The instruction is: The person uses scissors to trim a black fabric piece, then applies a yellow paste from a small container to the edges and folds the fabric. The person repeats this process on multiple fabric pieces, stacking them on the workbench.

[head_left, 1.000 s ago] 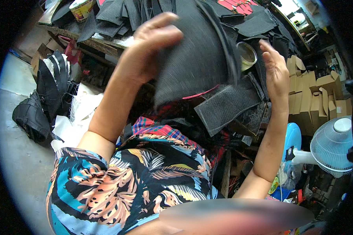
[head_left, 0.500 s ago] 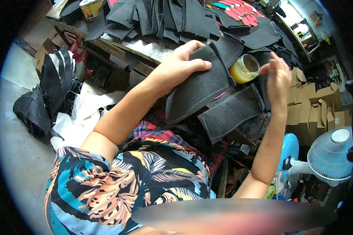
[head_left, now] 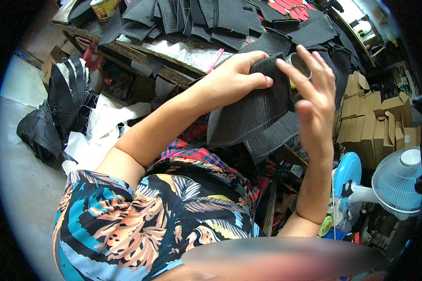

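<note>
A curved, textured black fabric piece [head_left: 248,119] is pinched at its upper edge by my left hand [head_left: 239,79], thumb on top. My right hand [head_left: 316,98] is raised just right of that piece with its fingers spread. Its index fingertip is close to the piece's upper right edge; whether it touches, I cannot tell. Behind those fingers stands an open glass jar [head_left: 294,62] with yellowish contents, mostly hidden. Another black piece [head_left: 271,140] lies beneath the held one.
Many black pieces [head_left: 173,21] cover the worktable [head_left: 173,51], with red pieces [head_left: 288,8] and a yellow tin [head_left: 104,9] at the back. To the right are cardboard boxes [head_left: 365,124] and a fan [head_left: 396,182]. Bundled black pieces [head_left: 40,129] and white cloth [head_left: 94,136] lie left.
My right hand has left the jar's rim and come left to the held piece, its fingers spreading. My left hand has shifted the piece right, over the lower one and partly over the jar.
</note>
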The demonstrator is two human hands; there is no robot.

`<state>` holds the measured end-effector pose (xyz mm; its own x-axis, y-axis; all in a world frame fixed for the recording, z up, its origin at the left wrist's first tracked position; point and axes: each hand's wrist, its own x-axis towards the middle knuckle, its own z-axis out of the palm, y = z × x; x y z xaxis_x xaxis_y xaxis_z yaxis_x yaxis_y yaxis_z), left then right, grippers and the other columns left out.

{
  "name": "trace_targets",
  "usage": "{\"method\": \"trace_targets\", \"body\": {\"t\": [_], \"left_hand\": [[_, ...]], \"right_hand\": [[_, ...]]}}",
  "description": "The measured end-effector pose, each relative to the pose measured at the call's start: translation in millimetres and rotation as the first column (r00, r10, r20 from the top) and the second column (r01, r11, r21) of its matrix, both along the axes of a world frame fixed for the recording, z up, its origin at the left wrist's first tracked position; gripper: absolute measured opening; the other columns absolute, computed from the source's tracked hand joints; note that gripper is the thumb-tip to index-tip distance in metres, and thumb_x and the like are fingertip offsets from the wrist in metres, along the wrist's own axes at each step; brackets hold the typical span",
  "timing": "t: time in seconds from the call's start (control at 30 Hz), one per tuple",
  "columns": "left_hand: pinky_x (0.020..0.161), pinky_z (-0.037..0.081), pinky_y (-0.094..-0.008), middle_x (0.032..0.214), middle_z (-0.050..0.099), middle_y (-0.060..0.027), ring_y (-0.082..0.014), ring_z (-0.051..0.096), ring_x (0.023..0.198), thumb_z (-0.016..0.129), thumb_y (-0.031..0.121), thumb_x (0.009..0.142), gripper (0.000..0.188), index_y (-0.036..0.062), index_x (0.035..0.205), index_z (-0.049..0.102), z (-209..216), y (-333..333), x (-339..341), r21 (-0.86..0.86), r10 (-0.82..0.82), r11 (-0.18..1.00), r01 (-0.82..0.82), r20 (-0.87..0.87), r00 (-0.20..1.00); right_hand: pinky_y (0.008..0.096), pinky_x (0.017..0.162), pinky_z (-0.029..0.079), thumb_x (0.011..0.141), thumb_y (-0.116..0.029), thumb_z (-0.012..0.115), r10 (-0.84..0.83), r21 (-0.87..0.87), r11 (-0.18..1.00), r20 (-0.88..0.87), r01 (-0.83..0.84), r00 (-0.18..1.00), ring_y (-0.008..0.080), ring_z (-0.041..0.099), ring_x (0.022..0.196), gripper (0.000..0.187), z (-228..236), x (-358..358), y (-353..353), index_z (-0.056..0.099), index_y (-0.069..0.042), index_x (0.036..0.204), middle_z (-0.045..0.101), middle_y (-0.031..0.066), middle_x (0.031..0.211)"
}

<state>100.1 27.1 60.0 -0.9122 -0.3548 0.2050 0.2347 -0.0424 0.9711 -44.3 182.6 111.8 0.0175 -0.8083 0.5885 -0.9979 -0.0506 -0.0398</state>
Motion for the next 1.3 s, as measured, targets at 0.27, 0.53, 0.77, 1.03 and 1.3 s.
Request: {"method": "trace_targets", "body": {"t": [0.27,0.53,0.77,1.03,1.3], "left_hand": [[0.081,0.05,-0.0244,0.104,0.065,-0.003,-0.0098,0.061,0.092,0.065,0.014,0.089,0.039,-0.0007,0.125,0.057,5.8,1.4,8.5,-0.066,-0.02,0.998,0.02,-0.002,1.0],[0.077,0.053,-0.0259,0.104,0.068,-0.0064,-0.0112,0.065,0.087,0.066,0.01,0.086,0.049,0.0004,0.132,0.055,11.1,-1.0,16.1,0.215,0.023,0.976,-0.031,0.039,0.999],[0.072,0.056,-0.0279,0.102,0.068,-0.0111,-0.0147,0.068,0.084,0.062,0.006,0.085,0.048,-0.0013,0.132,0.054,11.8,3.8,16.0,0.479,0.196,0.86,-0.178,0.013,0.981],[0.075,0.059,-0.0299,0.1,0.068,-0.0109,-0.0176,0.069,0.085,0.057,0.001,0.088,0.036,-0.0012,0.123,0.057,7.6,-14.2,18.7,0.549,0.186,0.832,-0.082,-0.135,0.973],[0.076,0.06,-0.0326,0.102,0.067,-0.0106,-0.0189,0.07,0.087,0.056,0.0,0.088,0.038,0.0003,0.126,0.054,5.8,-8.4,15.5,0.629,0.12,0.776,0.031,-0.196,0.973]], "right_hand": [[0.0573,0.112,0.025,0.094,-0.076,0.026,0.017,-0.12,0.993,-0.032,-0.02,0.999,0.0339,0.047,0.132,0.079,-6.9,-10.8,-0.2,0.068,-0.02,0.129,0.052,0.0155,0.143],[0.0454,0.107,0.034,0.097,-0.07,0.033,0.178,-0.112,0.982,0.278,-0.152,0.944,0.0303,0.057,0.118,0.07,-15.3,-8.5,-3.6,0.077,-0.017,0.109,0.065,0.012,0.129],[0.0551,0.113,0.022,0.094,-0.074,0.028,-0.053,-0.061,0.997,-0.066,0.049,0.996,0.0272,0.055,0.12,0.072,-23.5,-1.2,10.0,0.074,-0.024,0.118,0.063,0.0048,0.133],[0.0565,0.116,0.019,0.095,-0.076,0.016,-0.296,-0.097,0.954,-0.424,0.282,0.856,0.0237,0.054,0.124,0.081,-28.7,2.9,21.9,0.072,-0.025,0.123,0.061,0.0032,0.135],[0.0597,0.115,0.019,0.093,-0.078,0.015,-0.124,-0.04,0.992,-0.1,0.121,0.987,0.0309,0.045,0.134,0.081,-35.2,-5.3,16.0,0.066,-0.028,0.132,0.051,0.0096,0.147]]}}
